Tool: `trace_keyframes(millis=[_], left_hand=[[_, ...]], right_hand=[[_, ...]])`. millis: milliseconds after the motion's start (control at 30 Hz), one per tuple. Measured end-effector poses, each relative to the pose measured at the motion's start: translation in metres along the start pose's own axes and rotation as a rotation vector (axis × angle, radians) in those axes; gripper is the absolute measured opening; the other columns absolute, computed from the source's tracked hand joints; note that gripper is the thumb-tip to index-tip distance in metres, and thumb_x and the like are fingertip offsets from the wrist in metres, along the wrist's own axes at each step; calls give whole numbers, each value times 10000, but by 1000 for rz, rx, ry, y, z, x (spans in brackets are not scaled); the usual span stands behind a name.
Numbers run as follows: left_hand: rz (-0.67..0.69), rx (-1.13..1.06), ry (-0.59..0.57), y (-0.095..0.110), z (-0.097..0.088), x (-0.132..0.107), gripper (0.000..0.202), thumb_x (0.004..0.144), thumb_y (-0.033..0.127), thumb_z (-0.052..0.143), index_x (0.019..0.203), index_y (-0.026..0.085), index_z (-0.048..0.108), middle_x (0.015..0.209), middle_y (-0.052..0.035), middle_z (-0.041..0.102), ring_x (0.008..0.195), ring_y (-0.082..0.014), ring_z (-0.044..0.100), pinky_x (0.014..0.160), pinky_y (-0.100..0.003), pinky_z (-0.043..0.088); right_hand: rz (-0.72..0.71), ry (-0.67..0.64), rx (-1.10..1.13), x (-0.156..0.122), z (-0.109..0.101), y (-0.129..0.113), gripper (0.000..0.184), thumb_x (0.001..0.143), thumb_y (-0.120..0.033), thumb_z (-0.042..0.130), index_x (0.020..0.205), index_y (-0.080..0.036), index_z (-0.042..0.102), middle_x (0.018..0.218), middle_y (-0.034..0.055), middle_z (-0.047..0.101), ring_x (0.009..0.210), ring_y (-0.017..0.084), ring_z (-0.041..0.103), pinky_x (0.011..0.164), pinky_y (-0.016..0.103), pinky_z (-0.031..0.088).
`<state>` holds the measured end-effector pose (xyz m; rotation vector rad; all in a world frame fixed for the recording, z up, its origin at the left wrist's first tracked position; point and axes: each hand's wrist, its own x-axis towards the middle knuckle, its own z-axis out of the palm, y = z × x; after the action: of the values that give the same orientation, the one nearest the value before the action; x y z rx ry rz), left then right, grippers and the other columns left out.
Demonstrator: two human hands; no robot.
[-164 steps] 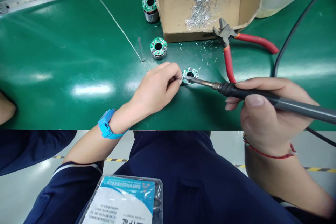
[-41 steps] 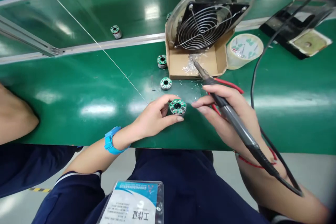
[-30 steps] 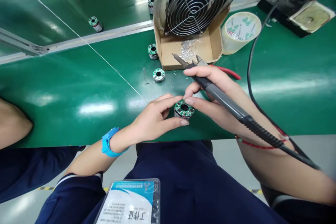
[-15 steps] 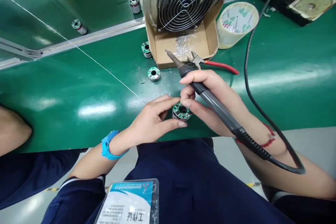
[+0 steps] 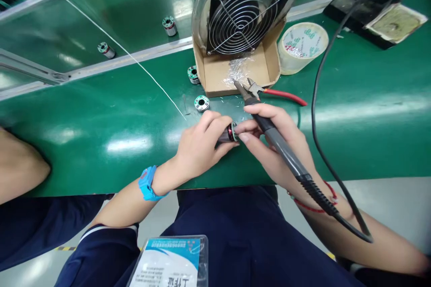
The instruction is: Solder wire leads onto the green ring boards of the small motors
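My left hand (image 5: 197, 145) is closed around a small motor stator (image 5: 230, 132), which lies tilted on its side with its green circuit board facing right. Dark red windings show between the board and the metal body. My right hand (image 5: 269, 161) is wrapped around a soldering iron (image 5: 283, 144), and its thumb and fingertips touch the board end of the stator. The iron's tip points up and left, away from the stator, near the cardboard tray's front edge. Whether the right fingertips pinch something small, I cannot tell.
Beyond my hands, a similar stator (image 5: 201, 103) stands by a cardboard tray (image 5: 218, 86) with wire clippings and a fan (image 5: 239, 27). Red-handled cutters (image 5: 286, 95), a tape roll (image 5: 299, 49) and an iron stand (image 5: 363, 18) are right. A thin white strand (image 5: 148, 71) crosses left; a co-worker's arm (image 5: 20, 166) rests there.
The stator has tipped from board-up to lying on its side, board facing right. The iron's tip has moved right and slightly down. The camera view has shifted a little.
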<state>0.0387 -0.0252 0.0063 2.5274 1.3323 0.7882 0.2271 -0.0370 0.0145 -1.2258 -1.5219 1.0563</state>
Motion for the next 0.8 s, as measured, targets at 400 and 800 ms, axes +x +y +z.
trace_keyframes(millis=[400, 800], left_hand=[[121, -36, 50, -16, 4, 12, 353, 990, 477, 584, 1216, 216, 511, 1059, -61, 625, 878, -155, 647, 581, -241, 457], [-765, 26, 255, -248, -6, 135, 538, 822, 136, 695, 1325, 210, 519, 1447, -159, 508, 1340, -298, 530, 1134, -435, 432]], right_hand=[[-96, 111, -84, -1, 9, 17, 447, 893, -224, 651, 1309, -277, 496, 965, 3, 662, 789, 118, 658, 673, 274, 554], [-608, -144, -1111, 27, 3, 34, 295, 927, -107, 582, 1216, -119, 636, 747, 31, 661, 779, 202, 449, 696, 331, 289]])
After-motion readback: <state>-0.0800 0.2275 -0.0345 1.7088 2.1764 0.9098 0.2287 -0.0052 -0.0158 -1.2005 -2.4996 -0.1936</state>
